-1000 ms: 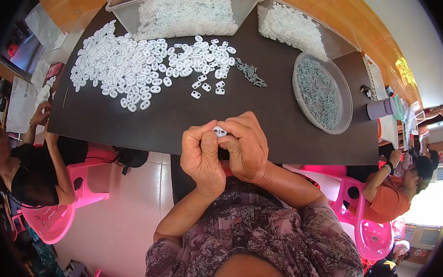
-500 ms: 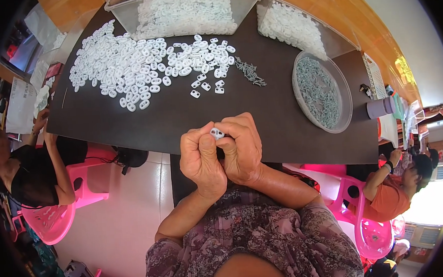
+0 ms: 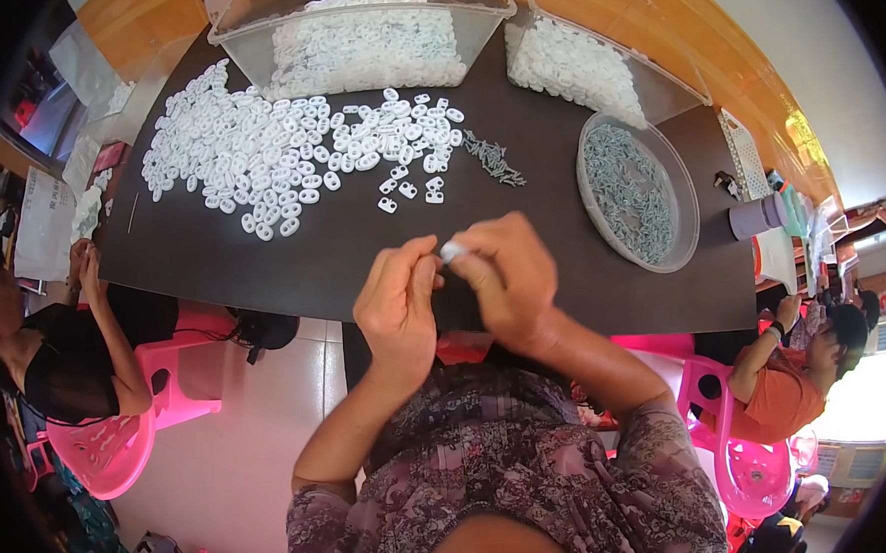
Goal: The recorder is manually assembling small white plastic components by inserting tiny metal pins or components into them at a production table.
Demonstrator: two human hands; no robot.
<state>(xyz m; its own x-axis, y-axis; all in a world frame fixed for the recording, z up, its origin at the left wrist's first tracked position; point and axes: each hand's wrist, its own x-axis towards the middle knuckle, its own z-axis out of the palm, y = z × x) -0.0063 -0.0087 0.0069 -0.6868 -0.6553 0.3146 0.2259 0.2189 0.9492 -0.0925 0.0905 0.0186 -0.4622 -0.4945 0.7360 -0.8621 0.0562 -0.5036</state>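
Observation:
Over the table's near edge, my right hand [image 3: 511, 278] pinches a small white oval plastic piece [image 3: 453, 251] between thumb and fingers. Just left of it, my left hand [image 3: 398, 304] is closed with thumb and forefinger pressed together; whatever is between them is too small to make out. Beyond my hands lie several loose white two-holed oval pieces [image 3: 407, 190]. Behind those spreads a large heap of the same ovals [image 3: 256, 151]. A little pile of grey screws [image 3: 494, 160] lies to the heap's right.
A round clear tub [image 3: 693, 208] of grey screws stands at the right. Two clear bins, one at the back [image 3: 241, 57] and one at back right [image 3: 669, 89], hold white pieces. Near the right edge stands a purple cup [image 3: 759, 217]. People sit on pink chairs at both sides.
My hands have drawn slightly apart. The white oval piece, earlier between both hands, is now in the right hand alone, which has shifted right.

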